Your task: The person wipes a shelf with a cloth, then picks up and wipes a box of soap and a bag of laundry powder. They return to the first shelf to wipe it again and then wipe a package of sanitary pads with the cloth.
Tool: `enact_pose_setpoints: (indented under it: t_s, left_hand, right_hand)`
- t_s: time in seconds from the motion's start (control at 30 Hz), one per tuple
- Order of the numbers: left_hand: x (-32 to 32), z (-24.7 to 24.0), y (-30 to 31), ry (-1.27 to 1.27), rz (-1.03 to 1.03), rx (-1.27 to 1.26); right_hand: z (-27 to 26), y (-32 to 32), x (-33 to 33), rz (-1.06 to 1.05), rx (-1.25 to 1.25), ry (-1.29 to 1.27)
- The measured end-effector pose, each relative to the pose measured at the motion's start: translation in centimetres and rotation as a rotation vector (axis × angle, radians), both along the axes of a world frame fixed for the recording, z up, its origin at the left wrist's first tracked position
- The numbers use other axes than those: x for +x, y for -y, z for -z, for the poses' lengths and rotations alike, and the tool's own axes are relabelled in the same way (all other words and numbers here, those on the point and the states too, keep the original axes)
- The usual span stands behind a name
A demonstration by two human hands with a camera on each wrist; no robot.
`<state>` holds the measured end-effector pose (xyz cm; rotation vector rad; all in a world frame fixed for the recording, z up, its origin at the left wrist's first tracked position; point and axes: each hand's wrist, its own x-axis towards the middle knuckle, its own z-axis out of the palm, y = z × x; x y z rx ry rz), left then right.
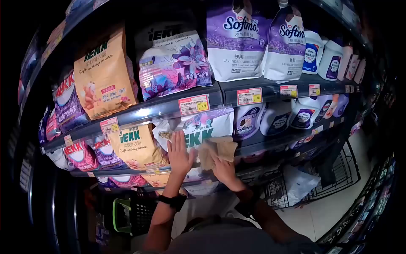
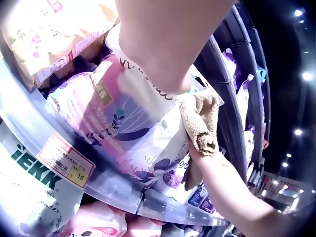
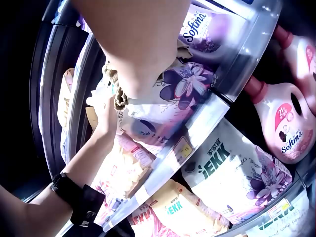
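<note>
A white and purple IEKK powder bag [image 1: 218, 122] lies tilted on the middle shelf in the head view. My left hand [image 1: 179, 155] rests on its lower left front, fingers straight and pointing up the bag. To the right, my right hand [image 1: 223, 169] holds a beige cloth [image 1: 228, 147] against the bag's lower right part. The left wrist view shows the cloth [image 2: 200, 116] bunched and folded over the right fingers, which are mostly hidden. Purple flowers cover the bag's front [image 3: 185, 89] in the right wrist view.
An orange IEKK bag [image 1: 137, 148] stands left of the white one, with Softma bottles [image 1: 249, 120] to the right. The upper shelf edge [image 1: 148, 112] with price labels juts out above. Below are a green-handled basket [image 1: 122, 216] and a wire cart [image 1: 342, 169] holding a plastic bag [image 1: 299, 184].
</note>
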<state>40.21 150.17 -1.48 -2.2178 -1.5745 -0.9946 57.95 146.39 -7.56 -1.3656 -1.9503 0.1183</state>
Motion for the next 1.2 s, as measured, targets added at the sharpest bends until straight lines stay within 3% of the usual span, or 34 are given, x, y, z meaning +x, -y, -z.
enact_pose_setpoints:
  t_s: [0.17, 0.23, 0.33, 0.43, 0.63, 0.7, 0.97, 1.03, 1.2]
  left_hand:
    - [0.1, 0.1, 0.2, 0.007, 0.02, -0.018]
    - [0.1, -0.1, 0.2, 0.01, 0.034, -0.046]
    - [0.2, -0.2, 0.3, 0.003, 0.026, -0.058]
    - [0.2, -0.2, 0.3, 0.005, 0.035, -0.067]
    - [0.6, 0.0, -0.1, 0.002, 0.011, -0.049]
    - [0.5, 0.4, -0.3, -0.008, -0.008, -0.035]
    - [0.8, 0.8, -0.5, -0.016, -0.045, -0.019]
    - [0.7, 0.8, -0.4, -0.008, -0.022, 0.006]
    - [0.7, 1.2, -0.9, 0.026, -0.033, 0.024]
  right_hand:
    - [0.7, 0.3, 0.3, 0.021, 0.087, 0.019]
    - [0.9, 0.7, 0.4, -0.011, -0.171, -0.024]
    - [2.1, 0.3, 0.1, 0.022, 0.089, -0.02]
    - [2.3, 0.6, 0.1, 0.016, -0.016, -0.027]
    - [3.8, 0.3, 0.0, 0.046, 0.139, -0.053]
    - [3.3, 0.7, 0.1, 0.027, 0.018, -0.062]
    - [2.4, 1.1, 0.5, -0.016, 0.026, -0.125]
    - [1.4, 1.6, 0.5, -0.103, -0.07, -0.257]
    - [-1.0, 1.3, -1.8, -0.139, 0.119, -0.565]
